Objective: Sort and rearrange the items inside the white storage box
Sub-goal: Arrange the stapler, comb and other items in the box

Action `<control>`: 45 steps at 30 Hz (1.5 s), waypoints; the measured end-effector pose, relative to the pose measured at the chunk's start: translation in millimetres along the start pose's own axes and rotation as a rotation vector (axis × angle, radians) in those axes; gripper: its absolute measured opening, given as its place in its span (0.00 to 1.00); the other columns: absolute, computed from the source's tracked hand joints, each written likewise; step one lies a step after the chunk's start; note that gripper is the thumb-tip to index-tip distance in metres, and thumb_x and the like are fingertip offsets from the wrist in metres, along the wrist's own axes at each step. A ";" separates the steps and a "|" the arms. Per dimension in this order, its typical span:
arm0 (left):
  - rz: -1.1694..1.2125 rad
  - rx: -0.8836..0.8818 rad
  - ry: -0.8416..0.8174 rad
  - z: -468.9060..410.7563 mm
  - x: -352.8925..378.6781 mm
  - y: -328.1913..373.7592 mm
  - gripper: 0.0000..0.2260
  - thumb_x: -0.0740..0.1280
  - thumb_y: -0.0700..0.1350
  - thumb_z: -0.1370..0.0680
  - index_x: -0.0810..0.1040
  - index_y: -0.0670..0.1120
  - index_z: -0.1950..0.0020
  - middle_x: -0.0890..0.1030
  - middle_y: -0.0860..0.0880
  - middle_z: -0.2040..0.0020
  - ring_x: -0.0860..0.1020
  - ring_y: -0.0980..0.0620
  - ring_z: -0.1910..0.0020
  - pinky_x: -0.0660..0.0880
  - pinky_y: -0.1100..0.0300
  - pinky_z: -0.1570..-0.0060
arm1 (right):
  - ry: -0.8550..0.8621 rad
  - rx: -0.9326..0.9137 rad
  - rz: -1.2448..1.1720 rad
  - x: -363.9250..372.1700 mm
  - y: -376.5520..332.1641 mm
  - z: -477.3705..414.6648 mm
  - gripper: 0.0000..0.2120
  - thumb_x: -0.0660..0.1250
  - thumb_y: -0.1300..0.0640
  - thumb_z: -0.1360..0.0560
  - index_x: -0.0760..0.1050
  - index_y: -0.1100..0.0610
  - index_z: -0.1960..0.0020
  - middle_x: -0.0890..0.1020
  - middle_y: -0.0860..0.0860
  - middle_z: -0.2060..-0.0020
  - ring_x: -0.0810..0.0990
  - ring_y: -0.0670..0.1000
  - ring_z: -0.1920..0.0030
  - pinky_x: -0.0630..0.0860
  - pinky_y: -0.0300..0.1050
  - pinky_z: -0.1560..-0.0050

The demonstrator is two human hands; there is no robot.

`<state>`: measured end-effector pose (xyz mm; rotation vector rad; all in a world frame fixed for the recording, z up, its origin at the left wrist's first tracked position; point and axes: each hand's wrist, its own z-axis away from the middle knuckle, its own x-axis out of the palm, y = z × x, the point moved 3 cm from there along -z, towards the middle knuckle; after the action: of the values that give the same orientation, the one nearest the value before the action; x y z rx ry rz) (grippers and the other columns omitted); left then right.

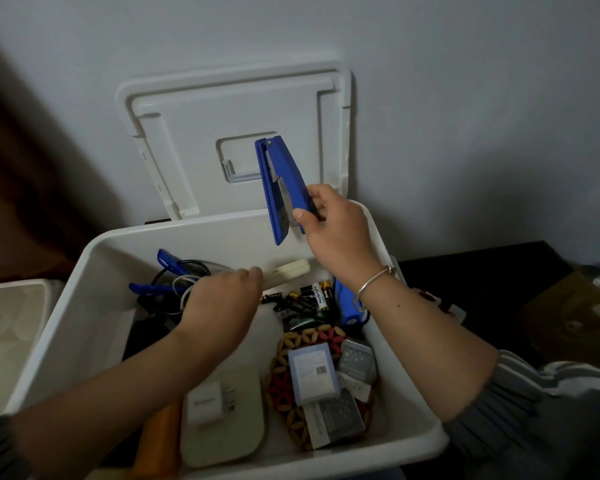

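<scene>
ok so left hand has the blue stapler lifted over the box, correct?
No, the right hand grips the stapler, lifted over the box; the left hand is down inside the box by the mesh cup. The head view shows it.

The left hand (222, 301) hides its own fingertips; the orange item (160, 443) runs off the bottom edge.

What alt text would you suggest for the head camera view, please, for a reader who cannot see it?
A person's right hand holds a blue stapler above a white storage box, while the left hand reaches inside it beside a black mesh cup. Batteries, a white charger and small cartons lie in the box; its lid leans against the wall.
</scene>
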<state>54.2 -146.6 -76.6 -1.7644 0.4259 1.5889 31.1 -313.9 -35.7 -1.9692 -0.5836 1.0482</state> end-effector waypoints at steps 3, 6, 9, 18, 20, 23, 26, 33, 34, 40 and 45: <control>0.081 0.138 0.002 31.3 -16.1 10.6 0.09 0.62 0.46 0.21 0.67 0.50 0.42 0.75 0.53 0.55 0.75 0.55 0.63 0.78 0.59 0.63 | 0.038 0.018 -0.005 -2.5 1.2 -1.4 0.12 0.66 0.57 0.25 0.75 0.55 0.42 0.83 0.48 0.53 0.82 0.48 0.55 0.79 0.47 0.49; 0.065 0.386 0.019 58.9 -28.0 43.4 0.14 0.70 0.43 0.29 0.77 0.47 0.44 0.81 0.50 0.56 0.79 0.53 0.65 0.77 0.60 0.69 | 0.047 0.031 -0.004 -3.4 1.6 -1.9 0.12 0.66 0.57 0.25 0.75 0.55 0.42 0.83 0.48 0.53 0.82 0.48 0.55 0.79 0.48 0.50; -0.071 0.543 0.049 64.8 -37.8 65.3 0.08 0.74 0.46 0.38 0.83 0.45 0.61 0.80 0.50 0.70 0.76 0.55 0.75 0.70 0.65 0.79 | 0.041 0.040 0.005 -1.9 1.0 -0.9 0.12 0.66 0.56 0.25 0.75 0.54 0.42 0.83 0.48 0.54 0.82 0.49 0.56 0.79 0.50 0.51; 0.068 0.576 0.036 55.2 -19.4 75.8 0.16 0.66 0.50 0.23 0.73 0.45 0.37 0.78 0.46 0.45 0.79 0.48 0.52 0.76 0.57 0.62 | 0.032 0.030 0.044 -1.8 0.1 0.6 0.11 0.67 0.56 0.25 0.76 0.54 0.43 0.84 0.48 0.56 0.82 0.49 0.57 0.79 0.48 0.51; 0.152 0.556 0.003 55.7 -15.5 73.7 0.17 0.64 0.52 0.22 0.72 0.47 0.35 0.76 0.46 0.41 0.77 0.48 0.48 0.76 0.56 0.58 | 0.027 0.027 0.036 -2.3 -0.2 0.6 0.12 0.67 0.56 0.25 0.76 0.55 0.43 0.84 0.49 0.55 0.82 0.49 0.56 0.79 0.48 0.51; 0.264 0.494 -0.013 55.1 -8.3 70.9 0.19 0.60 0.52 0.20 0.66 0.47 0.31 0.70 0.46 0.33 0.71 0.47 0.38 0.74 0.53 0.45 | 0.012 0.033 0.028 -2.5 0.1 0.8 0.12 0.67 0.57 0.25 0.76 0.55 0.42 0.83 0.49 0.54 0.82 0.49 0.56 0.79 0.47 0.50; 0.329 0.448 -0.009 51.9 -3.0 70.8 0.21 0.60 0.53 0.21 0.64 0.48 0.30 0.68 0.48 0.31 0.67 0.48 0.35 0.68 0.54 0.38 | -0.003 0.041 0.021 -2.4 0.2 1.0 0.12 0.67 0.57 0.25 0.76 0.55 0.42 0.84 0.49 0.54 0.82 0.49 0.55 0.79 0.46 0.49; 0.383 0.394 -0.021 47.1 0.6 71.2 0.22 0.63 0.48 0.24 0.64 0.50 0.30 0.69 0.50 0.33 0.66 0.50 0.36 0.64 0.57 0.38 | -0.084 0.049 0.021 1.2 -1.4 2.3 0.12 0.66 0.57 0.24 0.75 0.55 0.41 0.83 0.49 0.52 0.81 0.48 0.53 0.79 0.46 0.48; 0.395 0.387 -0.033 46.3 1.3 71.8 0.22 0.63 0.47 0.24 0.64 0.50 0.30 0.69 0.50 0.33 0.66 0.50 0.36 0.64 0.57 0.39 | -0.088 0.051 0.021 1.4 -1.5 2.3 0.12 0.66 0.57 0.24 0.75 0.55 0.41 0.83 0.49 0.53 0.81 0.48 0.53 0.79 0.46 0.48; 0.485 0.330 -0.097 40.7 0.5 75.3 0.24 0.67 0.50 0.25 0.65 0.51 0.31 0.70 0.50 0.37 0.70 0.51 0.40 0.67 0.59 0.43 | -0.083 0.049 0.033 -0.8 -1.4 2.4 0.11 0.66 0.57 0.24 0.75 0.56 0.42 0.83 0.50 0.53 0.82 0.49 0.54 0.79 0.47 0.48; 0.541 0.311 -0.149 42.2 -2.8 71.9 0.27 0.67 0.55 0.25 0.63 0.52 0.29 0.69 0.52 0.34 0.69 0.52 0.37 0.68 0.58 0.39 | -0.099 0.046 0.039 -0.6 -1.7 3.6 0.11 0.66 0.56 0.24 0.75 0.55 0.42 0.83 0.50 0.54 0.82 0.49 0.55 0.79 0.46 0.49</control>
<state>-24.6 -167.8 -93.9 -1.3466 1.0821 1.8762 27.7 -311.7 -35.1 -1.9041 -0.5718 1.1788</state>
